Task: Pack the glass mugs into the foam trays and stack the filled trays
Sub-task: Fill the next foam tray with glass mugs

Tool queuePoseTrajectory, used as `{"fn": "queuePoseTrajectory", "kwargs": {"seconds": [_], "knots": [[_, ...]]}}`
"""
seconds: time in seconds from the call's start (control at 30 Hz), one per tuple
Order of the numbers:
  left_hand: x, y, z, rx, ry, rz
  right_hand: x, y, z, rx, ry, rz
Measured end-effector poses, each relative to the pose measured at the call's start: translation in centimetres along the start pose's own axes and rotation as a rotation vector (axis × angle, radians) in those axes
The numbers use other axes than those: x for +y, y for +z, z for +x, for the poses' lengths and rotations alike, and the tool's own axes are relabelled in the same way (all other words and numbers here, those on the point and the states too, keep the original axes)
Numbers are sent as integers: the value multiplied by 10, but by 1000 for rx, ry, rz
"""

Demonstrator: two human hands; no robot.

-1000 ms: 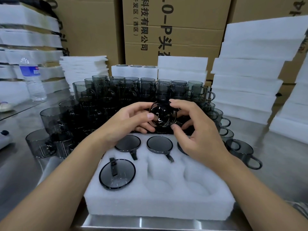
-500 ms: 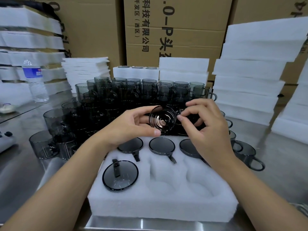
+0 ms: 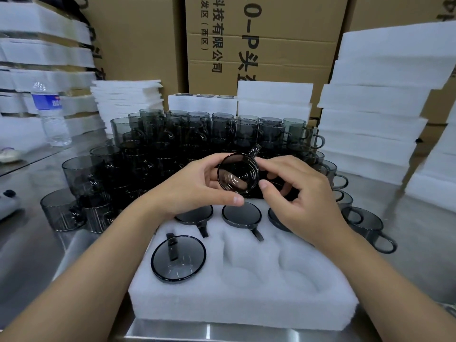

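Observation:
A smoky glass mug (image 3: 238,174) is held above the white foam tray (image 3: 246,292), its base turned toward me. My left hand (image 3: 197,187) grips its left side, thumb stretched under it. My right hand (image 3: 296,193) holds its right side with thumb and fingers. The tray has several mugs seated upside down: a row at the far edge (image 3: 241,215) and one at the near left (image 3: 178,257). Two near pockets on the right (image 3: 283,267) hold nothing. A big pile of stacked mugs (image 3: 172,144) stands behind the tray.
Loose mugs lie right of the tray (image 3: 370,228) and at the left (image 3: 61,211). Stacks of foam sheets rise at the right (image 3: 382,107), back (image 3: 274,99) and left (image 3: 44,58). A water bottle (image 3: 50,114) stands far left. Cardboard boxes (image 3: 259,40) form the backdrop.
Both hands have kept the mug in front of the pile and turned it; my right hand shifted its fingers around the rim and my left thumb reached under it.

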State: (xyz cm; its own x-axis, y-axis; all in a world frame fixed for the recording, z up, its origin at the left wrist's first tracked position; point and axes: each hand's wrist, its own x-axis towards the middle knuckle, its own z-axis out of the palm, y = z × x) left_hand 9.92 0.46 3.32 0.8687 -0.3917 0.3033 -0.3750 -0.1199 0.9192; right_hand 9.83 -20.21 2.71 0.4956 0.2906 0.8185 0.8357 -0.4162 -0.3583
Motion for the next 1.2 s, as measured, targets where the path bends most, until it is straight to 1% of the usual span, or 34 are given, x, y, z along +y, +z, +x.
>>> {"fn": "queuePoseTrajectory", "kwargs": {"seconds": [0.2,0.33,0.4,0.5,0.67,0.73,0.8,0.87,0.9,1.0,1.1,1.2], "knots": [[3,0,-3,-13,-5,-26,2,-1,-1,-91,98,37],[4,1,-3,-11,14,-61,3,-2,-1,-172,112,16],[6,2,-4,-34,19,-70,2,-1,-1,-184,153,24],[7,3,-4,-52,17,-39,0,-2,0,-156,223,72],[7,3,-6,-35,-15,-21,-4,-7,-1,-185,153,78],[9,3,-7,-44,-16,29,-5,-11,-1,-195,138,140],[12,3,-9,-76,-12,77,-8,-16,0,-219,165,256],[13,4,-10,-82,-13,134,-8,-22,3,-275,187,409],[12,4,-9,-58,-13,165,-8,-25,4,-319,192,495],[11,6,-9,22,-6,230,-10,-31,5,-503,212,686],[8,6,-9,73,-14,283,-12,-31,2,-685,224,696],[7,5,-10,87,-51,338,-13,-31,1,-794,216,579]]}}
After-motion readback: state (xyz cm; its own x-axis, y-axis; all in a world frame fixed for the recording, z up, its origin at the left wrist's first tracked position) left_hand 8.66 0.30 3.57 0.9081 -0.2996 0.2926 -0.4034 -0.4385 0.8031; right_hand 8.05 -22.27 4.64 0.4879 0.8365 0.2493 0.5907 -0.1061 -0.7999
